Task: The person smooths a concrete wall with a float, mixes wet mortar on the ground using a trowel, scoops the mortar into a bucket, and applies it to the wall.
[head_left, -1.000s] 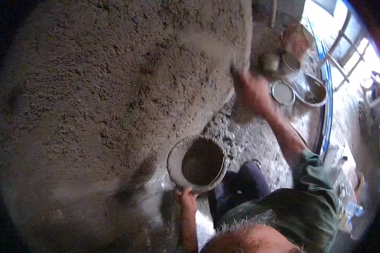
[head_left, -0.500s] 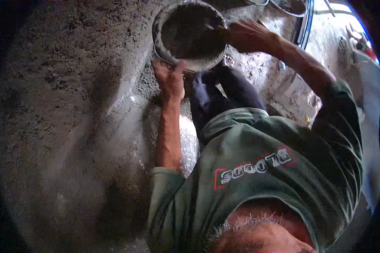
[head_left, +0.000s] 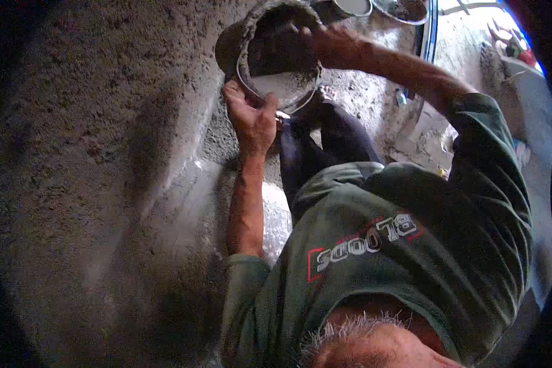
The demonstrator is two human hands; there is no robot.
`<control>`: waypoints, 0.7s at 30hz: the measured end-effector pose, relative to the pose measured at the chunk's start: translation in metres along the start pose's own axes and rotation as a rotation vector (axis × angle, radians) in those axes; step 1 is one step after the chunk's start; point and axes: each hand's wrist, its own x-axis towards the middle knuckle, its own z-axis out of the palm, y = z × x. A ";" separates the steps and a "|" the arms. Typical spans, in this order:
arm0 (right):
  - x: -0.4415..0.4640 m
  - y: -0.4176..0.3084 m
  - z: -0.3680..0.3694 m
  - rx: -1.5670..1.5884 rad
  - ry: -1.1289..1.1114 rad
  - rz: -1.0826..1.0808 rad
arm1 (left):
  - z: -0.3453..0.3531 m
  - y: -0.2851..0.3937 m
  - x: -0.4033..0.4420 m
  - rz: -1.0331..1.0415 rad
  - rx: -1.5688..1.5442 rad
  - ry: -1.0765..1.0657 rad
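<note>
My left hand (head_left: 251,119) grips the lower rim of a round, mortar-smeared bowl (head_left: 282,83), with the thumb at the rim and the fingers behind it. The bowl is tilted, with its mouth turned towards me. Dark grey material shows inside, and a lighter patch lies low in it. At the upper right of the bowl's mouth, my right hand (head_left: 337,48) reaches over the rim with its fingers bent together. Whatever it holds is lost in the dark interior. A rough, grey plastered wall (head_left: 104,110) stands to the left of the bowl.
Beyond my right forearm are a pale round container (head_left: 353,6) and a larger tub (head_left: 405,11). A dark blue-edged strip (head_left: 429,37) runs along the right. Rubble and scraps (head_left: 420,144) lie on the floor near my legs (head_left: 331,135).
My right hand has come down from the wall to the bowl and moved further over its mouth. My left hand still holds the bowl, which has tipped more towards me.
</note>
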 end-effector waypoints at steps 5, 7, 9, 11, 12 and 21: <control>-0.001 -0.030 0.039 0.742 -0.244 0.229 | 0.027 -0.005 0.013 -0.076 0.248 0.060; -0.007 -0.037 0.078 1.143 -0.046 0.011 | 0.028 -0.033 0.002 -0.015 0.390 0.041; -0.011 -0.048 0.096 1.689 -0.040 -0.163 | 0.027 -0.045 -0.007 -0.092 0.309 0.035; -0.004 -0.041 0.096 2.261 -0.413 -0.197 | 0.013 -0.054 -0.010 -0.282 0.323 0.133; -0.001 -0.046 0.095 2.728 -0.908 0.107 | 0.007 -0.051 -0.003 -0.186 0.279 0.105; -0.039 0.075 -0.030 3.044 -0.313 -0.332 | -0.029 -0.052 -0.005 -0.682 -0.297 0.628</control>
